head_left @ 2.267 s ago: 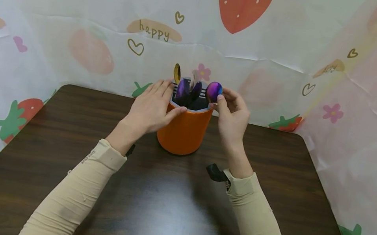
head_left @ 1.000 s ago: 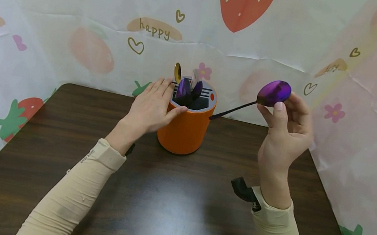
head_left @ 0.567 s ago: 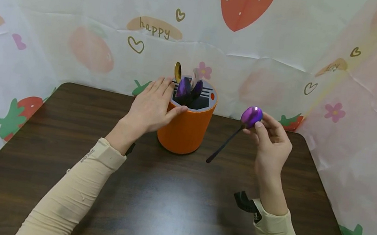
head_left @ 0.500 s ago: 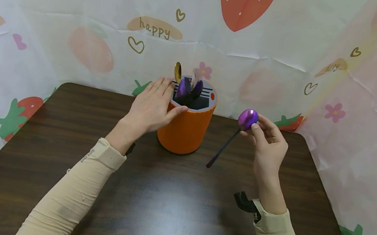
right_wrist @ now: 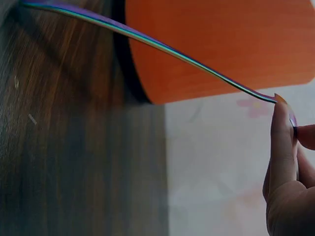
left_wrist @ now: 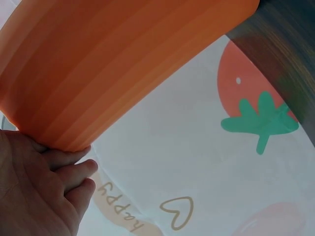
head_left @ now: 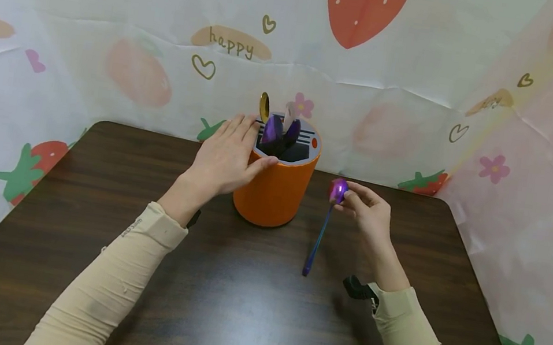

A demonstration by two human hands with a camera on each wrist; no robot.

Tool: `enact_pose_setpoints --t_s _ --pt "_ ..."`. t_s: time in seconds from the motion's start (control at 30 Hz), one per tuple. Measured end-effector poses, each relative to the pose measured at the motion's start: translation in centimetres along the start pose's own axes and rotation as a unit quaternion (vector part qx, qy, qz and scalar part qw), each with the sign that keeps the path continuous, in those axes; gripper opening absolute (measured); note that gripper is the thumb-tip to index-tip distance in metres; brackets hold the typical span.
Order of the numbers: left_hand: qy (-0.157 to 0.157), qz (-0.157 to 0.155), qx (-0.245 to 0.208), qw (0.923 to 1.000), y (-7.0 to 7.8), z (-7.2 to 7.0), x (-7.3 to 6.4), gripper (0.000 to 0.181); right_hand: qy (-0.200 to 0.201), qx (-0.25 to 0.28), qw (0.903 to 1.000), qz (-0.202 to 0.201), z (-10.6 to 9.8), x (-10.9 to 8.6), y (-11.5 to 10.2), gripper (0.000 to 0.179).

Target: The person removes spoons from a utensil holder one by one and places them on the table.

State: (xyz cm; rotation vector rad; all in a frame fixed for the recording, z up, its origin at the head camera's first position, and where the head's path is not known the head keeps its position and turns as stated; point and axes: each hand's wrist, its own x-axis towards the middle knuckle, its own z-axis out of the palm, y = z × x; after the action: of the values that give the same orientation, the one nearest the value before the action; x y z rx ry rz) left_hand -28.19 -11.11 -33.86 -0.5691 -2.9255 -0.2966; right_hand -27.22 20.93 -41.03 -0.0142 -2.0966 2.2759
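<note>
An orange utensil holder [head_left: 273, 198] with a grey slotted top stands near the back of the table. My left hand [head_left: 223, 157] rests on its left rim with fingers straight and the thumb along the front; in the left wrist view the fingertips [left_wrist: 78, 169] are at the orange rim. My right hand [head_left: 372, 217] pinches the bowl of a shiny purple spoon [head_left: 338, 191] between thumb and fingers, right of the holder. The spoon's handle [right_wrist: 162, 48] slants down, its end close to the tabletop. Purple spoons [head_left: 272, 131] stand bowl-up in the holder.
Also sticking up from the holder are a gold spoon [head_left: 264, 107] and a silvery one [head_left: 289, 117]. The dark wood table [head_left: 247, 314] ends just behind the holder, against a strawberry-patterned cloth [head_left: 389, 71] that also hangs at both sides.
My right hand took the purple spoon out of the holder, moved right, then came back left and down, with the handle swinging steeper downward. My left hand stays on the rim.
</note>
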Motion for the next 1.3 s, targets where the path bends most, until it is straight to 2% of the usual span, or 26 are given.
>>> enact_pose_setpoints --t_s 0.33,0.6,0.9,1.3 --pt "-0.002 -0.001 -0.004 1.0000 0.0 0.1 0.0 0.092 -0.045 0.007 0.9962 0.075 0.3 2.7 2.2 0.042" --pt "-0.001 -0.003 -0.009 1.0000 0.0 0.2 0.0 0.092 -0.054 -0.006 0.9912 0.121 0.8 4.8 4.2 0.042" --pt "-0.003 -0.003 -0.006 1.0000 0.1 0.2 0.0 0.093 -0.051 0.031 0.9841 0.167 1.4 5.7 6.2 0.044" --pt "-0.004 -0.006 -0.005 1.0000 0.0 0.1 0.0 0.093 -0.045 -0.015 0.9833 0.176 2.5 6.1 7.3 0.041"
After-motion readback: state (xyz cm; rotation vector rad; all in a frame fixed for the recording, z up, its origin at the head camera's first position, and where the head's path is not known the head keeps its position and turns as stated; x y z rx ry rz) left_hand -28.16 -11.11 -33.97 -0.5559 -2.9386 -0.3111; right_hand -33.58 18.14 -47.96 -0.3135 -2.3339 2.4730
